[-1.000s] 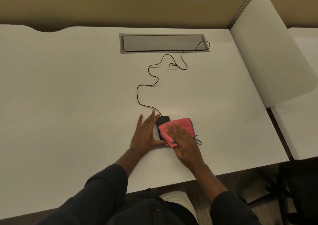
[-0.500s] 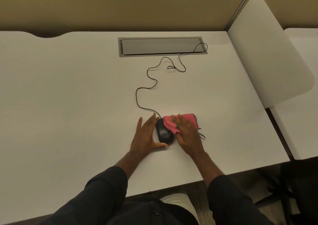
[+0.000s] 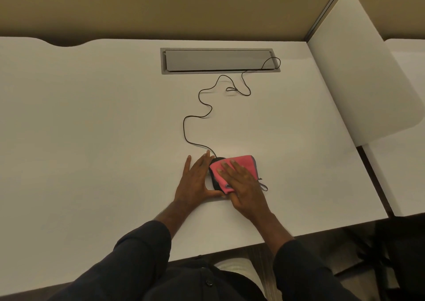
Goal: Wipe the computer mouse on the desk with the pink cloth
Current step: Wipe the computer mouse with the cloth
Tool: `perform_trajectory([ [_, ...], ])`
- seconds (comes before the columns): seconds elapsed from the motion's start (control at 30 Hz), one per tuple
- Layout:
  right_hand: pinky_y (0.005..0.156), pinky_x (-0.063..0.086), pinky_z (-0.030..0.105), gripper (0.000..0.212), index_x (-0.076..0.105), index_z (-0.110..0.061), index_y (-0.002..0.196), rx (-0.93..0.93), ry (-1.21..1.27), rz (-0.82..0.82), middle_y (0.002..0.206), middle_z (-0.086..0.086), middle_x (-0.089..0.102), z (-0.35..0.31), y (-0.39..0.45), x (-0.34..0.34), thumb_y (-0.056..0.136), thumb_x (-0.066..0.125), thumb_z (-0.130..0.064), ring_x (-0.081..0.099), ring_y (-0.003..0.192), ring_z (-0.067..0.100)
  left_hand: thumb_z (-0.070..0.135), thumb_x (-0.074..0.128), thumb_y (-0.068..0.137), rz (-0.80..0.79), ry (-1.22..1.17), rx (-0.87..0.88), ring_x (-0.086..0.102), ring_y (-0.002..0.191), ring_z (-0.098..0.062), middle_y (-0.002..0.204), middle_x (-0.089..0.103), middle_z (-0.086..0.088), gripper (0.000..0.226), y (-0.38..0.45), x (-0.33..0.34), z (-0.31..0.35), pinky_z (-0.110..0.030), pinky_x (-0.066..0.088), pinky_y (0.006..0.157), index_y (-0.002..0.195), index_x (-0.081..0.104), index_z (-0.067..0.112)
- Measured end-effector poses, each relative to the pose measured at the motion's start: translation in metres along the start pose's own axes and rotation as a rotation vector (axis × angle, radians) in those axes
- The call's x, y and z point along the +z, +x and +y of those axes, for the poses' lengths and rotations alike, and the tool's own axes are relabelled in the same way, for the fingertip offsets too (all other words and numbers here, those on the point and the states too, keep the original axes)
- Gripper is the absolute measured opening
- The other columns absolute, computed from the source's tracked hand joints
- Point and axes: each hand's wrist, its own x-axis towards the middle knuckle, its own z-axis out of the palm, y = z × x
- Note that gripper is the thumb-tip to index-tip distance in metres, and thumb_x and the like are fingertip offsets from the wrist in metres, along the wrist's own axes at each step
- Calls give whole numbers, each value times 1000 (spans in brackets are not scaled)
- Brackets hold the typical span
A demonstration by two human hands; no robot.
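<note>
I was mid-wipe; my flat right hand [image 3: 246, 183] pressed the pink cloth [image 3: 239, 166] onto the mouse [image 3: 215, 183]; my left hand [image 3: 195, 178], fingers straight, braced its side; next I judged another firm pass was needed.

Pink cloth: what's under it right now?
The pink cloth lies over the black computer mouse, pressed down by the right hand. Only the mouse's left edge and front tip show; its top and right side are covered. The left hand braces it.

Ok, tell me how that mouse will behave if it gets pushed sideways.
The mouse would probably slide easily on the smooth desk; the left hand braces it. Its slack cord likely won't hold it. It looks rigid under the cloth.
</note>
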Motion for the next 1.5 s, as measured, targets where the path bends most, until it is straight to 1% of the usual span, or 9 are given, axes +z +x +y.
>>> perform_trajectory([
  [0.17,121,14,45,60,37,-15,149,-38,-44,-29,158,1,30,-6,-27,1,92,56,-14,21,148,23,97,43,61,-5,-32,-18,22,148,-13,161,26,-2,123,0,1,0,-45,-7,123,154,20,20],
  [0.27,121,15,45,62,36,-16,150,-24,-38,-27,158,-1,29,-7,-42,0,91,57,-13,22,147,24,97,45,62,7,-33,-16,24,148,-12,160,28,-2,122,0,1,-1,-49,-2,123,153,22,19],
  [0.5,114,31,54,56,42,-11,146,174,10,83,152,3,40,1,-52,0,92,54,-11,29,145,24,95,47,60,-5,1,-6,21,149,-15,161,26,-3,125,0,1,-2,-45,-5,123,154,24,15],
  [0.7,114,31,52,58,40,-12,146,251,61,154,150,3,42,9,-19,-7,91,59,-9,34,142,23,92,54,59,-22,20,2,22,149,-16,161,26,-4,126,1,1,-3,-47,-3,123,154,24,15],
  [0.93,113,33,49,48,48,-15,143,356,86,38,144,5,51,5,42,-13,96,55,-18,42,137,25,93,52,59,-43,34,-5,17,150,-14,162,22,-3,129,1,0,-4,-45,-7,123,155,20,14],
  [1.1,116,28,47,50,44,-14,146,279,44,-80,148,6,46,-13,58,-8,97,52,-23,36,141,28,88,58,62,-16,-20,3,24,148,-14,161,27,-2,125,2,-1,-1,-49,-2,123,155,21,14],
  [1.2,116,26,48,53,44,-12,145,190,15,-78,151,5,42,-17,45,-8,93,50,-20,31,144,28,85,62,63,12,-33,9,25,148,-14,160,28,-2,121,1,-2,1,-51,1,123,155,23,16],
  [1.33,118,24,48,57,43,-14,146,109,-14,-42,153,3,39,-19,21,-6,91,58,-14,28,145,28,86,59,63,36,-52,15,32,145,-17,159,32,-6,121,-1,-2,3,-53,5,122,154,16,18],
  [1.5,119,20,51,54,40,-16,148,48,-41,-62,156,1,33,-15,-3,-5,94,50,-17,21,148,25,91,54,62,45,-62,17,28,146,-13,160,28,-2,117,-1,1,0,-52,5,123,152,29,20],
])
